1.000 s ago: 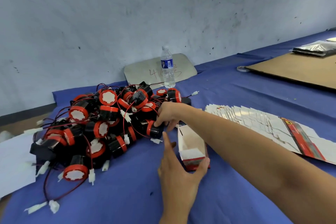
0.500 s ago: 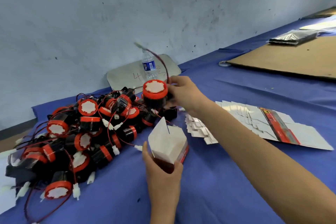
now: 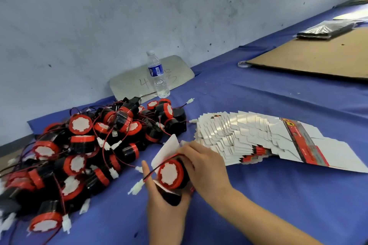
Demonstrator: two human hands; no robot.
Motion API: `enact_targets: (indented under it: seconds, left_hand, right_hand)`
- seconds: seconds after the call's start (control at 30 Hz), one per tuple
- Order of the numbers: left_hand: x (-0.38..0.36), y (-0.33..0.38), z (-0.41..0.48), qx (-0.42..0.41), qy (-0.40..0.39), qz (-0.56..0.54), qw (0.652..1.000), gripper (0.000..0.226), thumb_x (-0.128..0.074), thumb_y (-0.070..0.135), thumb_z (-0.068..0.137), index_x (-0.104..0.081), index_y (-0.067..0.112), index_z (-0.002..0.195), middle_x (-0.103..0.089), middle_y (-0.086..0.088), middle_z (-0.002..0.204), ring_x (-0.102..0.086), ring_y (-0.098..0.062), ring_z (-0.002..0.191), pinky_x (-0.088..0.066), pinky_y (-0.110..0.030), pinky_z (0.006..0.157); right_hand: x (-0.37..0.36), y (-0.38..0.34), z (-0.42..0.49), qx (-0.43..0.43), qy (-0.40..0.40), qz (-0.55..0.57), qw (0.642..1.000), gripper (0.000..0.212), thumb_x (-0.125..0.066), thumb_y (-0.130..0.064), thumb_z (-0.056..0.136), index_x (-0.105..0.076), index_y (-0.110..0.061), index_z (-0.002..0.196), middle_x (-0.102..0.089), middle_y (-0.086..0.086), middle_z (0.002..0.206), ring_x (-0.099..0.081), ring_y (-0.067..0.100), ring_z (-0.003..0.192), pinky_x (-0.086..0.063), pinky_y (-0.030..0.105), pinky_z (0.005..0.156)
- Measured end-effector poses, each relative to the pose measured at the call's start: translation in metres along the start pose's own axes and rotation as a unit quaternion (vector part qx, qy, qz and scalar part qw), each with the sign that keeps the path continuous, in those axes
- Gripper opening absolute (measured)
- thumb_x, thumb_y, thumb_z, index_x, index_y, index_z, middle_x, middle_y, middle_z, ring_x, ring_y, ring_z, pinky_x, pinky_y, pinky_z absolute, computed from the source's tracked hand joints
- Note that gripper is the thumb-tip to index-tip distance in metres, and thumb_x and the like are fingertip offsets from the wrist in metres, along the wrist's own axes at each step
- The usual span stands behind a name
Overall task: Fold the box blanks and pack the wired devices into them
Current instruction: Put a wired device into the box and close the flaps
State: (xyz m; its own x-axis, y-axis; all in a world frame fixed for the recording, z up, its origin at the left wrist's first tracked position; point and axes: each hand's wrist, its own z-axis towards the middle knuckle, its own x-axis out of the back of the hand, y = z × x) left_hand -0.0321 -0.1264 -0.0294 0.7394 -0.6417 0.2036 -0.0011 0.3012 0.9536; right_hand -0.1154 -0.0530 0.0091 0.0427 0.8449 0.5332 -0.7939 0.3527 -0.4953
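Nearest the camera, the left hand (image 3: 165, 203) grips one folded box (image 3: 169, 152) while the right hand (image 3: 205, 167) holds one black, red-rimmed device (image 3: 171, 174) at its mouth; beyond lie a pile of devices (image 3: 79, 151), too tangled to count, fanned box blanks (image 3: 258, 137) and one bottle (image 3: 158, 74) on the counter (image 3: 278, 195).

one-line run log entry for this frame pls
step: insert device | left hand: holds folded box | right hand: pushes wired device into box | flap: open

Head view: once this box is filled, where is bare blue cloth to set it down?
Bare blue tablecloth lies near the person, right of the right hand, below the fanned white box blanks. Another strip runs between those blanks and the brown cardboard sheet. Crowded: the pile of red-and-black wired devices on the left.
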Motion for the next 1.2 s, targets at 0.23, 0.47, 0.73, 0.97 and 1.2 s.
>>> enact_targets:
  seconds: [0.23,0.47,0.73,0.97,1.2]
  left_hand:
    - [0.007,0.006,-0.009,-0.063,0.020,0.080,0.995,0.120,-0.083,0.009,0.069,-0.004,0.078,0.128,-0.060,0.039,0.100,-0.059,0.012,0.089,-0.040,-0.005,0.067]
    - [0.010,0.010,-0.010,-0.072,0.019,0.055,0.996,0.112,-0.075,0.006,0.080,-0.003,0.081,0.124,-0.052,0.048,0.110,-0.053,0.022,0.100,-0.046,-0.010,0.079]
    - [0.010,0.017,-0.012,-0.160,0.001,0.163,0.974,0.066,-0.059,-0.007,0.088,-0.044,0.044,0.127,-0.034,-0.009,0.151,-0.040,0.004,0.130,-0.033,-0.005,0.101]
    - [0.008,0.007,-0.010,-0.116,0.019,0.258,0.959,0.048,-0.055,-0.015,0.087,-0.063,0.014,0.125,-0.007,-0.015,0.157,-0.036,-0.033,0.138,-0.034,-0.013,0.090]
    - [0.010,0.003,-0.010,-0.126,0.015,0.256,0.958,0.038,-0.057,-0.001,0.091,-0.066,0.028,0.114,-0.007,-0.002,0.161,-0.033,-0.017,0.139,-0.024,0.009,0.076]
  right_hand:
    - [-0.005,0.014,0.003,0.044,-0.061,-0.135,0.988,0.025,-0.078,-0.012,0.061,-0.071,-0.024,0.081,-0.069,-0.013,0.075,-0.047,0.017,0.093,-0.044,0.028,0.068]
    - [0.000,0.012,-0.003,0.020,-0.177,-0.062,0.982,0.039,-0.039,-0.029,0.087,-0.068,-0.028,0.113,-0.066,-0.009,0.110,-0.042,0.021,0.114,-0.025,0.038,0.103]
    - [-0.002,0.012,-0.002,-0.002,-0.203,-0.079,0.976,0.025,-0.048,-0.038,0.091,-0.066,-0.025,0.104,-0.067,-0.008,0.107,-0.034,0.018,0.126,-0.009,0.031,0.104]
    - [0.003,0.008,-0.003,0.027,-0.148,-0.043,0.988,0.026,-0.049,-0.021,0.091,-0.068,-0.023,0.109,-0.061,-0.010,0.118,-0.039,0.021,0.116,-0.029,0.034,0.094]
    - [0.013,0.008,0.005,-0.044,0.018,0.135,0.990,0.003,-0.062,-0.005,0.090,-0.064,-0.008,0.089,-0.047,-0.009,0.086,-0.048,0.008,0.071,-0.038,0.010,0.064]
